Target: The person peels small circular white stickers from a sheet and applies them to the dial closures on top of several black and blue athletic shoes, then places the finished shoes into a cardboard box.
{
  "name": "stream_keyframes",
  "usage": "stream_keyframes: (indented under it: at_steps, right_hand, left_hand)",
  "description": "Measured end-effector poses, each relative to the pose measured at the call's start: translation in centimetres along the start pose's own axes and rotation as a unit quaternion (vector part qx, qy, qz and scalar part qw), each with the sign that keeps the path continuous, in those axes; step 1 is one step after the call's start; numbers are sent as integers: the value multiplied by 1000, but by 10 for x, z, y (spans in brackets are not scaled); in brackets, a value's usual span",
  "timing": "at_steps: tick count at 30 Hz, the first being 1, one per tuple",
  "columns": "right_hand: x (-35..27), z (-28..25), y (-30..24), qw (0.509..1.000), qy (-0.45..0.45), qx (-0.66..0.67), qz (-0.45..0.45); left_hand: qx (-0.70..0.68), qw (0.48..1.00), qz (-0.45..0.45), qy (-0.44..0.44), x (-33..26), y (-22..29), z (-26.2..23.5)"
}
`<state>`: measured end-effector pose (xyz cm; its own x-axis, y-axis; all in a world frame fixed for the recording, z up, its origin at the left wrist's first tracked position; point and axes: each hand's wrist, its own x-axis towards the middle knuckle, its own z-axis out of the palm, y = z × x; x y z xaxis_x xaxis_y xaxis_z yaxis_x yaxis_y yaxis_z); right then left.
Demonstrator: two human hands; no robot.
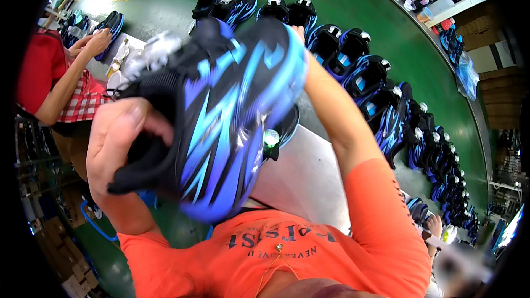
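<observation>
Head view shows the left hand (113, 135) gripping a blue-black shoe (223, 116), the right hand (300, 33) beyond, its grip unclear.

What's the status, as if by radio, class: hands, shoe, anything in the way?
Left hand gripping blue-black shoe at its opening. Right hand mostly hidden behind shoe; grip unclear. Held shoe blocks view of part of grey worktable.

Running shoe (226, 118), black, streaked cyan, blue and violet; T-shirt (237, 256), orange, dark-lettered; apron (85, 99), red-and-white gingham.
</observation>
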<state>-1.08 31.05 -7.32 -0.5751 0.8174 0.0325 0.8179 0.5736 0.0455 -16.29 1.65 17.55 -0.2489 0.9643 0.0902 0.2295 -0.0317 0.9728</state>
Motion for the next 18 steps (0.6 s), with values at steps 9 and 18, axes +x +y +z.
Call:
stream_keyframes:
  at_steps: [9, 18]
  right_hand:
    - [-66, -123, 123, 518, 193, 833, 23]
    - [-408, -169, 77, 679, 248, 672, 158]
  left_hand:
    - [377, 900, 176, -129, 156, -109, 47]
    - [610, 751, 207, -145, 213, -189, 129]
